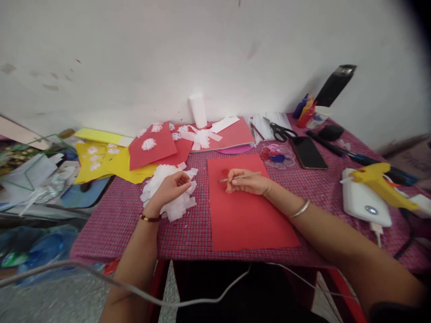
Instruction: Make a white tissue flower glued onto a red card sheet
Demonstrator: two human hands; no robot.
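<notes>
The red sheet point(249, 220) lies flat — seemingly for easy reach. Left of it, over a white paper pile point(175, 208), the left hand point(172, 186) curls loosely, apparently empty. Over the sheet, the right hand point(247, 182) bends inward, fingertips clamped on a thin brush point(253, 174) near its tip — likely for control.

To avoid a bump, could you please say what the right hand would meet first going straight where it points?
Pointing leftward, the right hand would probably meet the left hand first, or, if lower, the loose pile of thin white paper pieces; depth is unclear.
</notes>
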